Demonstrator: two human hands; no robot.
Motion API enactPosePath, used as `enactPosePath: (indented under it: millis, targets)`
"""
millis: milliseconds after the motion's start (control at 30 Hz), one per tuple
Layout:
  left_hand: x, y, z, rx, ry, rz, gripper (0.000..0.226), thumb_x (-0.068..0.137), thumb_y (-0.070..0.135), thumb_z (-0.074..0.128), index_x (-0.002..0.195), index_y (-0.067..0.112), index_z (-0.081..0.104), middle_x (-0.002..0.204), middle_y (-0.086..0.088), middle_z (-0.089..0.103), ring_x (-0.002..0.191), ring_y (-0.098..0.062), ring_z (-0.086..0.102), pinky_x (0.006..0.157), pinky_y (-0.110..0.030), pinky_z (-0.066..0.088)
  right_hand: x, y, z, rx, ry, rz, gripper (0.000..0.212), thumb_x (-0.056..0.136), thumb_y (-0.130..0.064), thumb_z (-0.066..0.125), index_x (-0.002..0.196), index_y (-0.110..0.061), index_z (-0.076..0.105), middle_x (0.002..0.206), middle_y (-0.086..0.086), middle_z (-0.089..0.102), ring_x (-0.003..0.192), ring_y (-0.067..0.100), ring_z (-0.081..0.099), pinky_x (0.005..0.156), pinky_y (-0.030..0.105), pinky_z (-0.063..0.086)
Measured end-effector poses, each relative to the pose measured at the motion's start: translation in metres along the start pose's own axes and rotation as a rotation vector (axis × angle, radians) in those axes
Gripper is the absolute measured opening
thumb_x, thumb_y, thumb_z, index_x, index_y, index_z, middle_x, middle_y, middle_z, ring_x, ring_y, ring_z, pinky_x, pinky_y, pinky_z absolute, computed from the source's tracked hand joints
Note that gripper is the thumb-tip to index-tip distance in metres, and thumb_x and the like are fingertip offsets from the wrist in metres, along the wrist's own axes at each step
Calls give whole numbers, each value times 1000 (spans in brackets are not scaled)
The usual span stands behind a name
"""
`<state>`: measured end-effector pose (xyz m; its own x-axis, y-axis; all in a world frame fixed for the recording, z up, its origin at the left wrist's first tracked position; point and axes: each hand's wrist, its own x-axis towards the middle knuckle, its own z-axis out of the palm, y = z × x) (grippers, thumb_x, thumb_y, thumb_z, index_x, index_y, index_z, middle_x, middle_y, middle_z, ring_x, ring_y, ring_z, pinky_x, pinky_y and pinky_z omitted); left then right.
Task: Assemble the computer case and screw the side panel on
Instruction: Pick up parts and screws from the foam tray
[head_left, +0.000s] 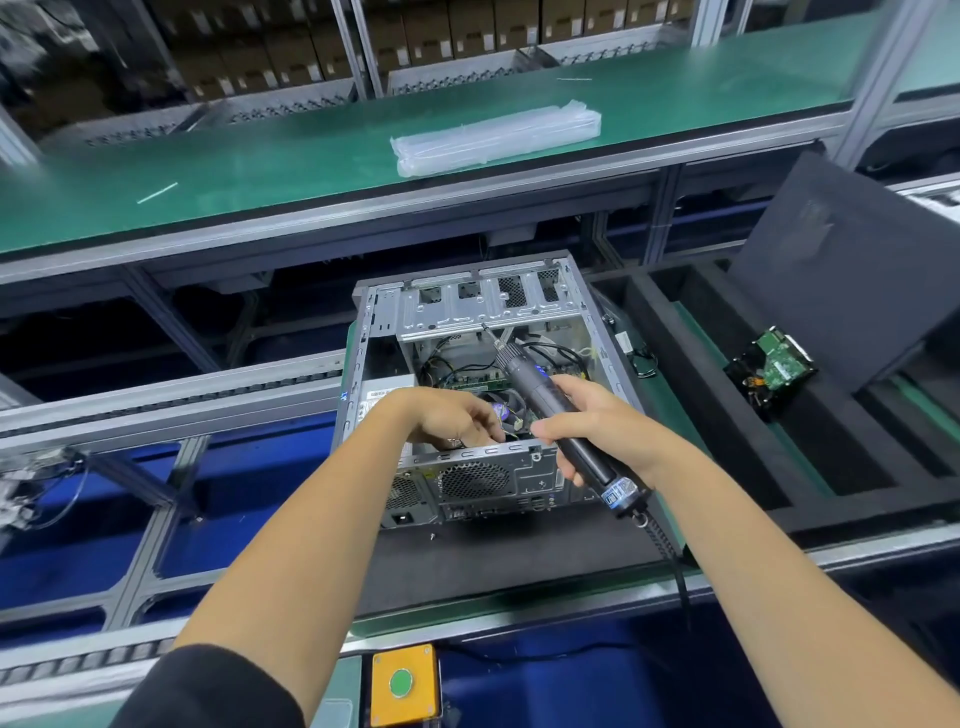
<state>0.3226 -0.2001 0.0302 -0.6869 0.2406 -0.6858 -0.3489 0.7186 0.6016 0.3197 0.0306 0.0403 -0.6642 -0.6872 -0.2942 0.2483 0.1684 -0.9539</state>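
Screwdriver (558, 415) in right hand (597, 421) points away, up-left, into case (467, 467).

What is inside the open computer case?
Inside the computer case: black cables, a green board and a fan. The left hand and screwdriver cover the rest.

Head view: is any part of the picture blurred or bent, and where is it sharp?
Head view: sharp in the middle, on the computer case and the electric screwdriver gripped by the right hand; the left hand is also clear. The far left edge and upper left corner smear with blur. The wide lens bends the green shelf and rails into curves. Lighting is even, with soft shadows.
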Motion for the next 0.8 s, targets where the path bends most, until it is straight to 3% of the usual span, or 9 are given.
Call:
enactPosePath:
  millis: [167, 200, 333, 533, 600, 667, 700, 733, 800]
  targets:
    - [-4, -4, 5, -11, 23, 73, 14, 93, 5, 54, 92, 11, 67, 82, -6, 58, 66, -22, 46, 65, -39, 37, -7, -1, 10, 4, -9, -4, 41, 90, -9, 68, 119, -30, 51, 81, 9, 60, 50, 21, 57, 45, 30, 50]
    - [-4, -4, 5, -2, 37, 89, 15, 93, 6, 55, 93, 12, 68, 85, -4, 62, 71, -23, 49, 70, -38, 38, -9, -1, 11, 6, -7, -2, 43, 90, -9, 68, 123, -28, 49, 82, 9, 60, 51, 21, 57, 45, 31, 50]
    - [-7, -10, 6, 78, 136, 179, 19, 95, 7, 52, 92, 16, 68, 79, 19, 67, 73, 4, 58, 80, -23, 41, -18, 6, 14, 28, 13, 13, 55, 90, -8, 69, 137, -22, 42, 79, 9, 58, 51, 23, 57, 45, 31, 49]
    - [-12, -13, 17, 57, 165, 198, 19, 98, 11, 44, 106, 16, 61, 74, 9, 56, 66, -3, 48, 73, -26, 37, -30, 18, 26, 3, 56, 23, 57, 91, -8, 67, 140, -19, 41, 75, 6, 59, 50, 23, 56, 45, 31, 49]
    - [-16, -11, 19, 88, 176, 207, 18, 97, 10, 44, 96, 9, 62, 70, 2, 60, 59, -7, 51, 72, -28, 34, -34, 21, 32, -4, 78, 35, 63, 90, -8, 67, 144, -21, 38, 77, 7, 61, 51, 24, 57, 46, 31, 49]
    - [-17, -11, 22, 84, 182, 227, 21, 94, 5, 43, 77, 4, 55, 94, -2, 57, 76, -29, 51, 79, -33, 37, -40, 25, 36, -6, 93, 42, 65, 90, -9, 68, 145, -23, 36, 78, 6, 63, 52, 24, 58, 46, 31, 49]
    - [-18, -11, 22, 85, 202, 215, 23, 92, 6, 44, 72, 8, 54, 94, -7, 55, 84, -36, 46, 85, -39, 38, -43, 27, 38, -8, 95, 42, 64, 90, -9, 67, 145, -23, 36, 78, 6, 63, 52, 24, 58, 47, 31, 49]
    - [-18, -10, 23, 87, 230, 197, 25, 92, 8, 46, 70, 12, 57, 83, -9, 58, 76, -37, 45, 84, -41, 39, -45, 29, 40, -13, 96, 42, 63, 90, -10, 67, 144, -22, 37, 79, 6, 62, 52, 24, 58, 47, 32, 50]
    - [-16, -11, 25, 95, 266, 177, 30, 90, 9, 47, 63, 19, 55, 64, 10, 55, 60, -16, 45, 75, -34, 35, -48, 32, 44, -22, 109, 56, 64, 90, -10, 67, 145, -22, 36, 82, 9, 62, 52, 23, 58, 48, 32, 50]
